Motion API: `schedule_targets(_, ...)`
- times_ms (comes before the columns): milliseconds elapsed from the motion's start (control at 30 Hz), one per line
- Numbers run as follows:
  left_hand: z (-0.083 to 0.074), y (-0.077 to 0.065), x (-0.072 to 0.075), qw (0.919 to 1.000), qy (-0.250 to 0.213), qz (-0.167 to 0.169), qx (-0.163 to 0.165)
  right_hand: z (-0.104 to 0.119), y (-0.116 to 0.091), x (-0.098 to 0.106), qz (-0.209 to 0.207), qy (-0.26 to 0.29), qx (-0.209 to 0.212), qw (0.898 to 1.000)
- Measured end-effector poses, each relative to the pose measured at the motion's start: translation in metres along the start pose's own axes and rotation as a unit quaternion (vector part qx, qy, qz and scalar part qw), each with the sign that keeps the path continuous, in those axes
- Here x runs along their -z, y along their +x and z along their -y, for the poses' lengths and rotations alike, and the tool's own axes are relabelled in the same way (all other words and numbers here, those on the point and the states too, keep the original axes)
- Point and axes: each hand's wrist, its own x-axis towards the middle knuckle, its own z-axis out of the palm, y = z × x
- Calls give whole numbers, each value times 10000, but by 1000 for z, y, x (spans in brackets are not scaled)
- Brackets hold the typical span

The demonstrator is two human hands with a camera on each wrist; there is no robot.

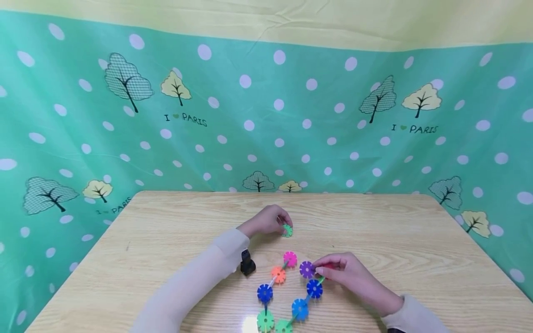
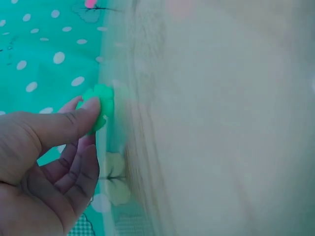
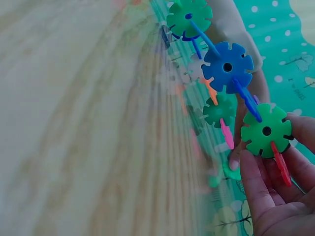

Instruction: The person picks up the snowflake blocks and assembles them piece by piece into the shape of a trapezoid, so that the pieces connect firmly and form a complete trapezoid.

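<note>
My left hand [image 1: 269, 219] is over the far middle of the table and pinches a loose green notched disc [image 2: 102, 105] between thumb and fingers. Nearer and to the right, my right hand [image 1: 350, 274] grips one end of a chain of interlocking notched plastic discs. At that end are a purple disc [image 1: 307, 269], a green disc [image 3: 266, 131] and a red disc [image 3: 281, 164], partly covered by the fingers in the head view. The chain bends round in an open loop through blue discs [image 1: 300, 309] and green ones to an orange disc [image 1: 278, 274] and a pink disc [image 1: 290, 259] at its other end.
The wooden table [image 1: 187, 217] reaches back to a green dotted curtain [image 1: 291, 134] printed with trees. A small black device [image 1: 247, 263] is at the left cuff. The chain's near part runs to the bottom edge of the head view.
</note>
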Motion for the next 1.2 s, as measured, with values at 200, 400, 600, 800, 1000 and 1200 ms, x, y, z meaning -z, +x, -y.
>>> schedule_targets(200, -1, -21, 4, 9996, -8, -170, -230, -1, 2, -1, -122, -188, -31, 9997)
schedule_targets(400, -19, -54, 1, 9967, -705, -191, -345, 0, 5, 0, -136, -199, -17, 9997)
schedule_targets(600, -37, -82, -17, 9951, -776, -315, -519, 0, 5, 1, -134, -250, 91, 9996)
schedule_targets(800, -45, -97, -28, 9930, -854, -549, -603, 0, 4, 0, -117, -212, 82, 9997)
schedule_targets(1000, -50, -105, -34, 9913, -792, -781, -707, 1, 4, 1, -50, -134, 185, 9997)
schedule_targets(1200, -55, -106, -38, 9889, -389, -972, -1050, 1, 3, 0, -60, -112, 110, 9999)
